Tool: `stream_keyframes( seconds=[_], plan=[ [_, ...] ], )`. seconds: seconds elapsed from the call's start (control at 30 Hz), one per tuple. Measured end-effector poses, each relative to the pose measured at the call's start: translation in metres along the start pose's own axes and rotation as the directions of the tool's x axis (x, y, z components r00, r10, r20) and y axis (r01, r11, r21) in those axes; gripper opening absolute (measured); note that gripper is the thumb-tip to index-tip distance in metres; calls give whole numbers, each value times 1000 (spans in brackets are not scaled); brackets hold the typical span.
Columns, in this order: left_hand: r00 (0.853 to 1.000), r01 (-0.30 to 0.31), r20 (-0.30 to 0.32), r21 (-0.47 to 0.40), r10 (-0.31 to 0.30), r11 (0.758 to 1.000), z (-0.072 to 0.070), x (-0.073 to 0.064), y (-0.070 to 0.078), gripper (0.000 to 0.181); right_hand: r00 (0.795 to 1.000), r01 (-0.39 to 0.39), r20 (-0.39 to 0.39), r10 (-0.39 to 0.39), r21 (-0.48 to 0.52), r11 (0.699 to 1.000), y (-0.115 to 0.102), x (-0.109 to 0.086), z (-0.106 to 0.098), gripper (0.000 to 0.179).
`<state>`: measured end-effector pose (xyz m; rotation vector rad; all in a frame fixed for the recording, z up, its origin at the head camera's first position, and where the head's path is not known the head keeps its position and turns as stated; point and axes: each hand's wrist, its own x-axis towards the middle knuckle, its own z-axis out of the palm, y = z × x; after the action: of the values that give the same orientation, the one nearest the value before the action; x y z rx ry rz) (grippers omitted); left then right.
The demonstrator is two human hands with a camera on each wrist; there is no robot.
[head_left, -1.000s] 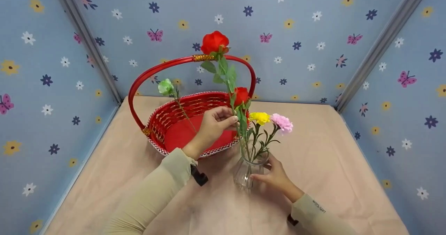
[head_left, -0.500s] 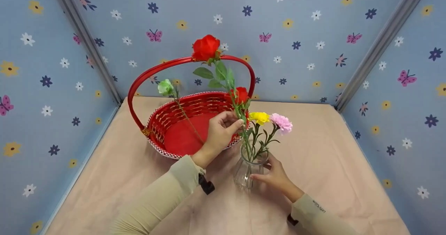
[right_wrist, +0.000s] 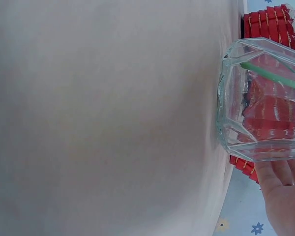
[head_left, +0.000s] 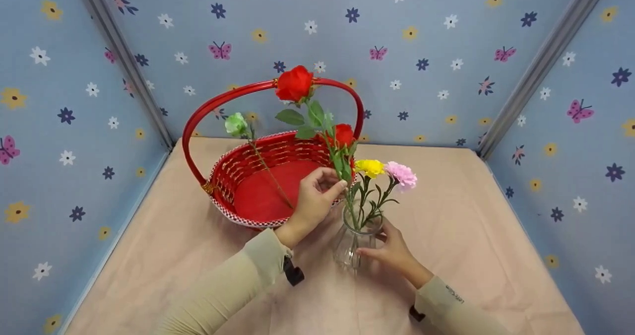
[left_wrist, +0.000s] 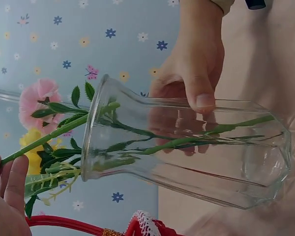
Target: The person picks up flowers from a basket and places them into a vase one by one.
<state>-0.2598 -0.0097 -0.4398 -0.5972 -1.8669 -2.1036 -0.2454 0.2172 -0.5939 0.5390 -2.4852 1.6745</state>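
Note:
In the head view my left hand (head_left: pixel 315 196) pinches the green stem of a tall red rose (head_left: pixel 295 83). The stem's cut end is inside the mouth of the clear glass vase (head_left: pixel 345 250), as the left wrist view shows. A second red rose (head_left: pixel 343 135) stands lower, beside the held one; its stem is partly hidden by leaves and my fingers. A yellow carnation (head_left: pixel 369 168) and a pink carnation (head_left: pixel 401 175) stand in the vase. My right hand (head_left: pixel 394 253) grips the vase's right side, thumb in front, fingers behind the glass in the left wrist view (left_wrist: pixel 199 73).
A red woven basket (head_left: pixel 258 191) with a tall arched handle stands behind and left of the vase. A pale green flower (head_left: pixel 236 124) leans across it, its lower stem reaching behind my left hand. Flower-patterned panels enclose the cloth-covered table (head_left: pixel 461 226).
My left hand has moved down and slightly right, lowering the tall red rose, whose bloom first shifted left. My right hand and the vase have stayed put.

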Motion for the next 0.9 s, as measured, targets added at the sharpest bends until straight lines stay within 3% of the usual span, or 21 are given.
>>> stream_keyframes(
  seconds=[0.3,0.5,0.73,0.9],
  plan=[
    [999,15,-30,-3,-15,1000,0,-3,-4,34,1000,-27,-6,27,-1,1000,-9,-1,1,72],
    [998,50,-45,31,-48,998,-1,-7,-7,28,1000,1,6,-1,-4,1000,-38,-5,-3,68],
    [995,73,-65,28,-71,997,-2,-8,-9,19,1000,-20,7,20,-8,1000,-41,-5,-4,76],
    [995,46,-94,55,-41,997,-2,-8,-10,15,999,-28,16,28,-2,1000,-40,-4,-4,76]
  ],
)
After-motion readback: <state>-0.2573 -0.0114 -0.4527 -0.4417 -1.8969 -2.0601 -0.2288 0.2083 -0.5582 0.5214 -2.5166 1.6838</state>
